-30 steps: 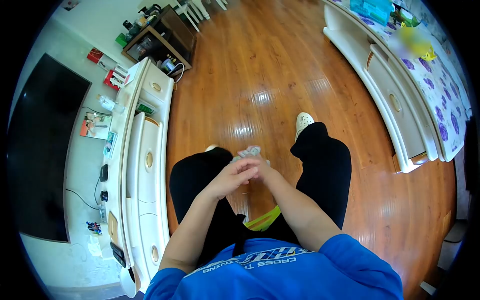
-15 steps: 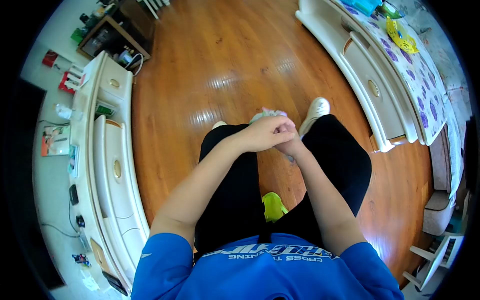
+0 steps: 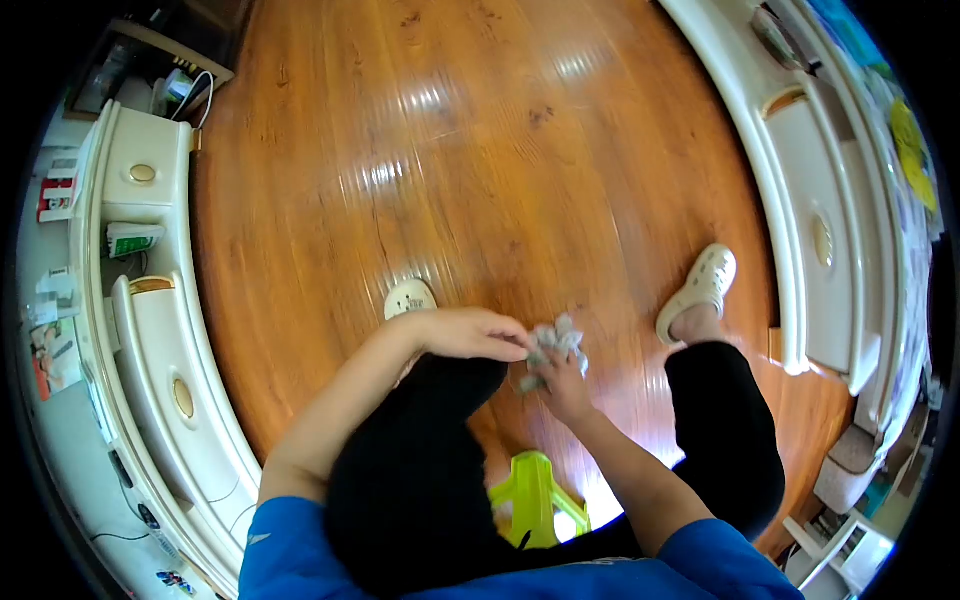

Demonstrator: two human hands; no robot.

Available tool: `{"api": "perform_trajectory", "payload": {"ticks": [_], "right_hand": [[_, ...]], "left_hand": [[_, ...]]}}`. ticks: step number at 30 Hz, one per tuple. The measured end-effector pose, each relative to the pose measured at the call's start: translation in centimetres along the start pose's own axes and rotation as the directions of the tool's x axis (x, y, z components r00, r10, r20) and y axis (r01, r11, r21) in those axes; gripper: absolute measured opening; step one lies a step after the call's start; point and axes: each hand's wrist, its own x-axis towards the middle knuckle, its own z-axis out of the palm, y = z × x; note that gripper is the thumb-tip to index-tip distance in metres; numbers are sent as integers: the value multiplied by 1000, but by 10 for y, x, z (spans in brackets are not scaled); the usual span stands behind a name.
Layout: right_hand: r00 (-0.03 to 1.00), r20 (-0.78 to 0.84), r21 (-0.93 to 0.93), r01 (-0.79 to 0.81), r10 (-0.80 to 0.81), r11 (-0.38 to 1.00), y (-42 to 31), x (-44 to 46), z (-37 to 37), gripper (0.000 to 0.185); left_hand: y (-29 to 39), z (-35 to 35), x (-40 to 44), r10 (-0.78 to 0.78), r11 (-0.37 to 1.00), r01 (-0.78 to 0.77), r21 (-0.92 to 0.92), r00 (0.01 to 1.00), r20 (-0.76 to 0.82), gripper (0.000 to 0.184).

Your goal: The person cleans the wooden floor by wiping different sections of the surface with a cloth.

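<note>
My right hand (image 3: 564, 388) is closed on a crumpled pale grey and greenish cloth (image 3: 558, 343), held low over the wooden floor between my knees. My left hand (image 3: 470, 333) is over my left knee, its fingers stretched out together and pointing at the cloth. The fingertips reach the cloth's left edge; whether they touch it I cannot tell. Nothing shows in the left palm, which faces down. A yellow-green plastic stool (image 3: 534, 495) is below me, between my thighs.
Cream cabinets with drawers stand along the left (image 3: 150, 330) and right (image 3: 800, 170). A dark shelf unit (image 3: 130, 65) is at the upper left. My feet wear cream clogs (image 3: 708, 275). A small white stool (image 3: 850, 550) stands at the lower right.
My hands have come apart, and the cloth shows more fully beside the right hand. My legs are spread wider. The view has tilted down, showing more of the stool and clogs.
</note>
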Motion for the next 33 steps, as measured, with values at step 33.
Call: {"api": "perform_trajectory", "payload": {"ticks": [33], "right_hand": [[959, 273, -260, 155, -81, 953, 35, 309, 45, 26]], "left_hand": [[-25, -75, 43, 204, 723, 335, 604, 732, -650, 56]]}}
